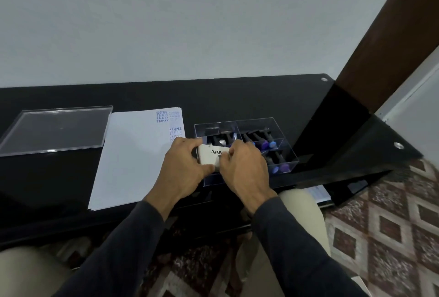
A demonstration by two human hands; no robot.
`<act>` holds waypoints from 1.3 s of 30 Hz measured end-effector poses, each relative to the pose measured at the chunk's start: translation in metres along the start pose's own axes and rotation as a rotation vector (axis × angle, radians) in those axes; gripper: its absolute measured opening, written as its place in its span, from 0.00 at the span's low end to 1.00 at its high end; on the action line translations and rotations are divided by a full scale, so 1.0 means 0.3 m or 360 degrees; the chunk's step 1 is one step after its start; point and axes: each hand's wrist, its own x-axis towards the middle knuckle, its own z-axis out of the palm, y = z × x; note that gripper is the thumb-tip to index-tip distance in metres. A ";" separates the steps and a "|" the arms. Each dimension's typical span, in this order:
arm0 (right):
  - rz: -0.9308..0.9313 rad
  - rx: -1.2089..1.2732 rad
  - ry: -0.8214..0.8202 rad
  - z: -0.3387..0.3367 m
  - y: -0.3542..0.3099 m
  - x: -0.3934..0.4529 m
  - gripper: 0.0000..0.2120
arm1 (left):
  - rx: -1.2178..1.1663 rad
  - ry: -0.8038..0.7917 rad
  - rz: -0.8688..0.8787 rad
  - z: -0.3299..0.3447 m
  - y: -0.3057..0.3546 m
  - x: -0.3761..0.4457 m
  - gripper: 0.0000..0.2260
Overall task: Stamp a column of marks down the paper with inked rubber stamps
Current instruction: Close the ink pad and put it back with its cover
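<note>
1. White ink pad case [211, 157], gripped by left hand [184, 168] and right hand [244, 166].
2. Clear compartment box [282, 151] of rubber stamps [263, 141], behind.
3. Paper [133, 154], stamped blue, on black surface [47, 178].
4. Clear lid [57, 128], leftmost.

The table [59, 178] is glossy black. The paper [133, 154] is white and carries blue-violet "SAMPLE" marks [175, 131] in a column near its right edge. The lid [54, 130] beside it is clear and colourless. The compartment box [280, 144] is likewise clear. The stamps [263, 141] inside have black handles with blue and purple ends. The ink pad case [211, 156] is white with black lettering. Both sleeves [123, 244] are dark grey. The trousers [301, 206] are beige. The floor covering [392, 225] shows a diamond pattern in maroon, brown and cream. The wall [190, 23] is plain pale grey.
</note>
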 end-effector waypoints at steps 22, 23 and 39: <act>0.0095 -0.0237 -0.0415 -0.010 -0.018 0.019 0.12 | 0.0278 0.0011 0.0102 0.012 0.019 -0.038 0.22; 0.0096 -0.0243 -0.0412 -0.009 -0.017 0.020 0.13 | 0.0305 0.0012 0.0120 0.014 0.016 -0.039 0.21; 0.0025 -0.0302 -0.0211 0.023 -0.006 -0.013 0.09 | 0.0605 -0.0151 0.0480 0.013 -0.052 -0.035 0.11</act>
